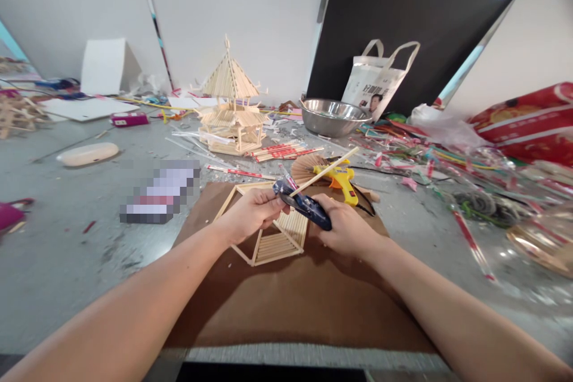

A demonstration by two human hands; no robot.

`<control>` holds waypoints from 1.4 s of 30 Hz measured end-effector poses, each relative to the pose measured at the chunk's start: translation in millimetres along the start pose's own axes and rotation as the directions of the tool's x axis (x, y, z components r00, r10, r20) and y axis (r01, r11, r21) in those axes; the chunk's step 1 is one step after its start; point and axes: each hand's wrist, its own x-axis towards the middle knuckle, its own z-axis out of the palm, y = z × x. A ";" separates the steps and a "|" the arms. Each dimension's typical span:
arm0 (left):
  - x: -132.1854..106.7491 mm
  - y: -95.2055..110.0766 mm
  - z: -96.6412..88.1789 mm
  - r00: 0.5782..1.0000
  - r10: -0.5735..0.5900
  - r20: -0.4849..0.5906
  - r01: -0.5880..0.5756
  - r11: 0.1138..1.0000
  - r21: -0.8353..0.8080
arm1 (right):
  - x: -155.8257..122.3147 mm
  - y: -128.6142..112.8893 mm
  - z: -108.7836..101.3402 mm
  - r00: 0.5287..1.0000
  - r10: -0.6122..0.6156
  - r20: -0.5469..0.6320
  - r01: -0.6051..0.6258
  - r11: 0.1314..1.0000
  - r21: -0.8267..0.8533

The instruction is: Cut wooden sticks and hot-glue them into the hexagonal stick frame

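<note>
My right hand (347, 224) is closed around a dark blue hand tool (308, 206) that looks like cutters. A thin wooden stick (326, 171) crosses the tool's head and slants up to the right. The fingers of my left hand (253, 212) are pinched where the stick's lower end lies, close against the tool's head; that end is hidden by them. Beneath both hands, a flat polygonal frame of wooden sticks (277, 248), partly filled with parallel sticks, lies on a brown board (268, 310).
Behind the board lie a yellow glue gun (342, 182) and a folded fan-like piece (307, 168). Farther back stand a wooden-stick pagoda model (230, 80), a metal bowl (333, 116) and a white bag (371, 83). A blurred phone (161, 191) lies left; plastic scraps (470, 239) litter the right.
</note>
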 end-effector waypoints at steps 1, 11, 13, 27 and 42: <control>0.2 -0.4 -0.1 1.000 -0.002 -0.004 0.002 1.000 0.001 | -0.2 -1.0 -0.8 1.000 0.005 0.003 -0.005 1.000 -0.005; -0.6 1.7 6.6 0.986 0.103 -0.130 -0.053 0.939 0.341 | 1.3 -3.0 1.7 0.997 0.077 -0.001 -0.077 0.991 -0.105; -1.1 2.8 8.9 0.974 0.159 -0.159 -0.076 0.899 0.431 | 1.5 -2.4 2.6 0.997 0.079 -0.009 -0.079 0.989 -0.126; 1.8 -3.7 6.4 0.953 0.208 -0.221 -0.050 0.826 0.561 | 1.4 -4.3 0.9 0.995 0.093 0.032 -0.088 0.987 -0.131; 3.2 -7.4 5.4 0.976 0.016 -0.218 0.101 0.851 0.516 | 1.5 1.1 -0.9 0.990 0.070 0.126 -0.070 0.998 0.000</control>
